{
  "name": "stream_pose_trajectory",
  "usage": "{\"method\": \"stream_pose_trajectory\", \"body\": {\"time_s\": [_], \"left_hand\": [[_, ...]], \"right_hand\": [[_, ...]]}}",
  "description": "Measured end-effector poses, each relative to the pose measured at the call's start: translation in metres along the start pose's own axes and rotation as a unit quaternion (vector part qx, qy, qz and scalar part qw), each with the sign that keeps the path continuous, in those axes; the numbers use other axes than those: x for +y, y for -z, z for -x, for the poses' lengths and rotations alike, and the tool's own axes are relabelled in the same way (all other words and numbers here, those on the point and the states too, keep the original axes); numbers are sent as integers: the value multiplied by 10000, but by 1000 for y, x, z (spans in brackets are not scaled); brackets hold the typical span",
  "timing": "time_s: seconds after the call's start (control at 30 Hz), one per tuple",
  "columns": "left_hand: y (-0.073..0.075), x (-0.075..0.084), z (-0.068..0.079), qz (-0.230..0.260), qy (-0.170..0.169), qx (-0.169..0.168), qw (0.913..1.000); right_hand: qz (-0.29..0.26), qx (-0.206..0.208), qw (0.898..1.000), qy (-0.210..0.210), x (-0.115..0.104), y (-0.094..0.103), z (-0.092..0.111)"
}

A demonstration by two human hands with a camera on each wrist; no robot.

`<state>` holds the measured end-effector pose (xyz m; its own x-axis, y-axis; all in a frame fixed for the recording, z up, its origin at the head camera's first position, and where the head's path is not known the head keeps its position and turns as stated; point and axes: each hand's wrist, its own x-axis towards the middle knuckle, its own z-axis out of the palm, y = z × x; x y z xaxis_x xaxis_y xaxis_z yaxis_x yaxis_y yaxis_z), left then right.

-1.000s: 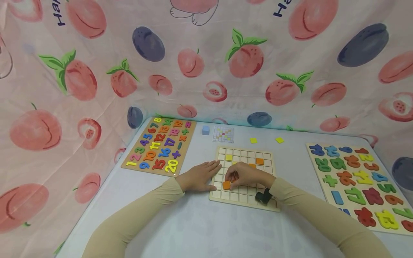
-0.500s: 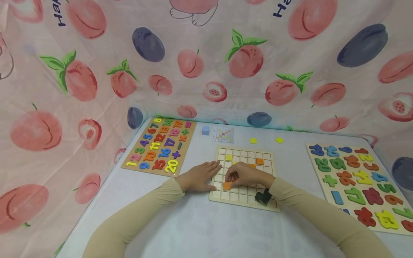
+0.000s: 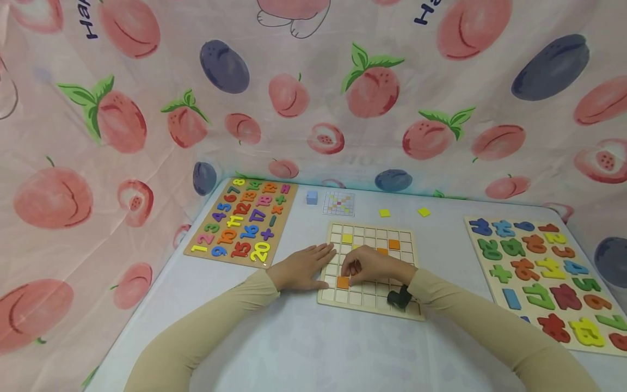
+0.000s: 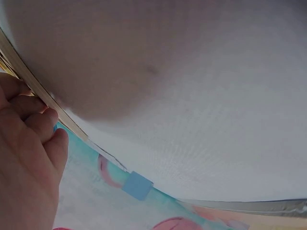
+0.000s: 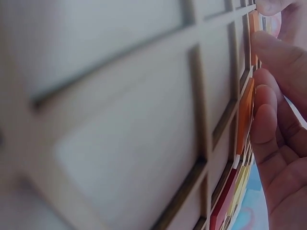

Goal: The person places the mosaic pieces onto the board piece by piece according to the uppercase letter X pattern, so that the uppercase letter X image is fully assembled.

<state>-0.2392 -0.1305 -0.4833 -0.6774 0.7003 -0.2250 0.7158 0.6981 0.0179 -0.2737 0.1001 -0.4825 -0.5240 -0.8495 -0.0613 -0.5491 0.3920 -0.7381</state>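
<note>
My left hand (image 3: 306,268) lies flat on the left edge of a wooden grid board (image 3: 369,316), fingers spread; the left wrist view shows its fingertips at the board's edge. My right hand (image 3: 374,265) is over the board with fingers curled, its thumb against an orange square tile (image 3: 342,282) that lies in a lower-left cell. In the right wrist view the thumb tip is on this orange tile (image 5: 254,36), while the other fingers are beside a second orange tile (image 5: 245,117). A red tile (image 5: 223,199) is farther along, partly under the hand in the head view.
A small pattern card (image 3: 339,204) and a blue block (image 3: 312,197) sit behind the board. Two loose yellow tiles (image 3: 384,213) lie at the back. Number puzzle boards stand left (image 3: 193,254) and right (image 3: 499,294). A black strap piece (image 3: 399,298) hangs at the right wrist.
The orange tile under my right thumb has shifted slightly and now lies squarer and flatter in its cell. My left hand has stayed put.
</note>
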Motion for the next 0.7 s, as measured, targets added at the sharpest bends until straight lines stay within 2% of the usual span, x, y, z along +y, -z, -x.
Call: {"method": "stream_pose_trajectory", "body": {"time_s": [0.2, 0.37, 0.53, 0.7], "left_hand": [[1, 0, 1, -32, -2, 6, 10000], [1, 0, 0, -2, 17, -14, 10000], [0, 0, 0, -48, -7, -9, 10000], [-1, -1, -1, -55, 2, 7, 10000]], "right_hand": [[-65, -16, 10000, 68, 3, 1, 2], [47, 22, 9999, -129, 3, 6, 4], [49, 112, 9997, -196, 1, 18, 8], [-163, 85, 9998, -43, 4, 36, 14]]}}
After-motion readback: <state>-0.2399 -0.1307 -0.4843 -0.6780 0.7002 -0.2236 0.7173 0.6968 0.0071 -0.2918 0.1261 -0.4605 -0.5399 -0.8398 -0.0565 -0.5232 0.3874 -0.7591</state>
